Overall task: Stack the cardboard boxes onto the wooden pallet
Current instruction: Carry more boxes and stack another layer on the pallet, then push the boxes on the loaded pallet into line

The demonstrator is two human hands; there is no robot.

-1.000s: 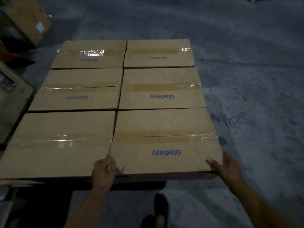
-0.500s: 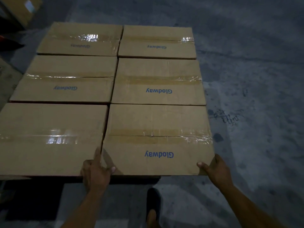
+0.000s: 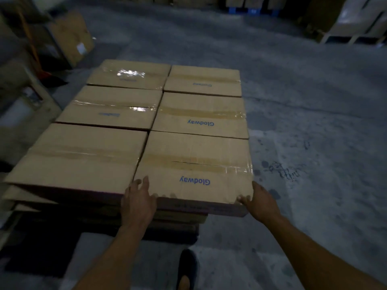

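Several tan taped cardboard boxes printed "Glodway" form the top layer of a stack. The near right box (image 3: 194,164) lies flat beside the near left box (image 3: 81,155). My left hand (image 3: 138,199) holds its near left corner, with fingers over the top edge. At the near right corner, my right hand (image 3: 258,203) has its fingers curled round the cardboard. This box overhangs the lower boxes (image 3: 180,218) a little on the right. Under the stack sits a dark base (image 3: 171,233), the pallet, too dim to make out.
Grey concrete floor (image 3: 314,143) stretches to the right and beyond the stack. My shoe (image 3: 187,268) is just in front of the stack. A leaning carton (image 3: 73,36) and a wooden frame (image 3: 35,86) stand on the left. More stacked goods (image 3: 356,21) line the far right.
The view has tilted up and pulled back, so more floor and background show. Both hands stay at the near box's corners, and my left fingers now lie over its top edge.
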